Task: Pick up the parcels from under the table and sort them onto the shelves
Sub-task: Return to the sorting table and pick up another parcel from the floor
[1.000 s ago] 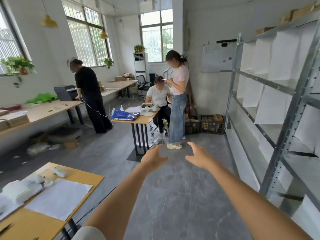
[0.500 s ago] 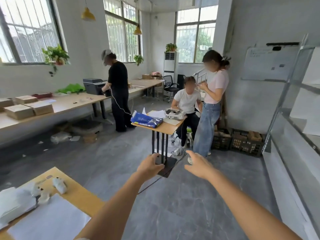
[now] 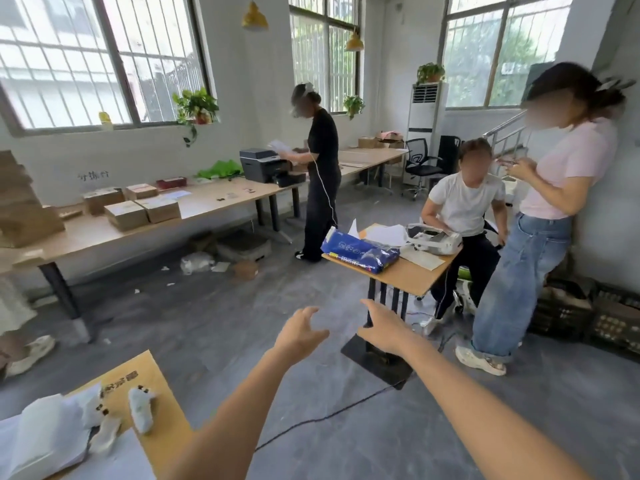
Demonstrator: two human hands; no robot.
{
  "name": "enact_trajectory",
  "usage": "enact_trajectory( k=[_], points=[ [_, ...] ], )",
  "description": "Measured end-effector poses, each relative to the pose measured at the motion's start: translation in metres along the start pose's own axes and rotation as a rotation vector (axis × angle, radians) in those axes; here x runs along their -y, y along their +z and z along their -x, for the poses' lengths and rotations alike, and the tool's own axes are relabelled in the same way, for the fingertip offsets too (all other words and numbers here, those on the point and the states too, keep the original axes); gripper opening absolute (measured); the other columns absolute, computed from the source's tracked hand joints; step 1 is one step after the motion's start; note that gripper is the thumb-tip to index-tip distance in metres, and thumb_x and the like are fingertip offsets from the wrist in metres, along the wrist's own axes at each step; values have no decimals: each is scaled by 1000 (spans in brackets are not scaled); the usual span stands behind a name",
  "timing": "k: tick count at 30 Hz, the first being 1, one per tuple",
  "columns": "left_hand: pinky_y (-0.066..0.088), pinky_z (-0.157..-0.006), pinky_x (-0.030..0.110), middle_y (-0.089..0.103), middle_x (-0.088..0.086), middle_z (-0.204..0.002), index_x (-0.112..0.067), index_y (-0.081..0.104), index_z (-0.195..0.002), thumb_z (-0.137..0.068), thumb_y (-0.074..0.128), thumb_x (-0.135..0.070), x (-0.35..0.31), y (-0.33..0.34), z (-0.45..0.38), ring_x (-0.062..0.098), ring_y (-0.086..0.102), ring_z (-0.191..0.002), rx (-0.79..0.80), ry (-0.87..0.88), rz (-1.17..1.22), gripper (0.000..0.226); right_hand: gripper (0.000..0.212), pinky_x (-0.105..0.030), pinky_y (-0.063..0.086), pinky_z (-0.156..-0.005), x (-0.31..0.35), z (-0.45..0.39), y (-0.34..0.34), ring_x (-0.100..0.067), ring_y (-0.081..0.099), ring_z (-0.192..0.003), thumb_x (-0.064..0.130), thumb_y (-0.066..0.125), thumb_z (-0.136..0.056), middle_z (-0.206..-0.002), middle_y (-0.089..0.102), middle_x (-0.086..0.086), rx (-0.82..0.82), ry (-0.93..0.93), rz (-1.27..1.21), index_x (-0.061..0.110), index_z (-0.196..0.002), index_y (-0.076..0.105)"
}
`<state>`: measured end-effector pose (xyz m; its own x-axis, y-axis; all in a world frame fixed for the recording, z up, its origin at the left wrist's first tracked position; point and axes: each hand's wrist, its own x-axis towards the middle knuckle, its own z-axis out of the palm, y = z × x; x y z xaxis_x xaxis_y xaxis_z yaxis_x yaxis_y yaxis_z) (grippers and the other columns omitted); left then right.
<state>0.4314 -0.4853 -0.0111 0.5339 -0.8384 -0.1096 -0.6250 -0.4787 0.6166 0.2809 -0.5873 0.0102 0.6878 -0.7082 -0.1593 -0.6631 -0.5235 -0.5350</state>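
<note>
Hands [image 3: 341, 332] empty, parcels [image 3: 242, 249] well beyond

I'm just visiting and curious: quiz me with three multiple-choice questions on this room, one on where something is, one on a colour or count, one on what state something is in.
1. Where does the blue plastic package lie?
A. on the small wooden table
B. on the floor
C. on the window sill

2. How many yellow hanging lamps show?
A. two
B. five
C. none

3. What are the wearer's left hand and right hand doing?
A. carrying a carton
B. empty, fingers spread
C. gripping a broom

Answers: 1 A, it rests on the small wooden table near its edge. 2 A, one hangs nearer and one farther back. 3 B, both reach forward over the grey floor, holding nothing.
</note>
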Motion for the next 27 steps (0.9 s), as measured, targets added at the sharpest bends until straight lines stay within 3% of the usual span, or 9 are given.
enact_trajectory(
  k=[7, 11, 20, 27],
  points=[
    [38, -102, 29, 41, 8, -147, -18, 35, -145, -86, 57, -27, 5, -45, -123, 23, 43, -132, -123, -125, 22, 64, 70, -39, 36, -109, 28, -156, -26, -28, 36, -138, 28, 54, -90, -154, 30, -12, 78, -123, -20, 18, -150, 19],
    [35, -107, 31, 40, 6, -149, -19, 34, -146, -85, 58, -29, 17, -68, -185, 22, 40, -135, -165, -167, 21, 66, 69, -40, 37, -109, 46, -235, -27, -28, 39, -135, 29, 56, -89, -150, 33, -12, 94, -181, 10, 16, -148, 23],
    [37, -105, 32, 37, 3, -151, -21, 34, -146, -88, 54, -30, 105, -130, -347, 21, 39, -137, -247, -283, 46, 62, 68, -38, 41, -99, 107, -431, 1, -27, 46, -126, 29, 52, -88, -144, 37, -8, 165, -238, 44, 20, -148, 22],
    [39, -103, 34, 39, 1, -149, -22, 33, -146, -88, 53, -31, 156, -190, -477, 20, 41, -134, -260, -294, 51, 62, 67, -40, 40, -102, 176, -576, 15, -27, 42, -130, 31, 50, -88, -148, 34, -7, 204, -264, 81, 22, -148, 21]
  ],
)
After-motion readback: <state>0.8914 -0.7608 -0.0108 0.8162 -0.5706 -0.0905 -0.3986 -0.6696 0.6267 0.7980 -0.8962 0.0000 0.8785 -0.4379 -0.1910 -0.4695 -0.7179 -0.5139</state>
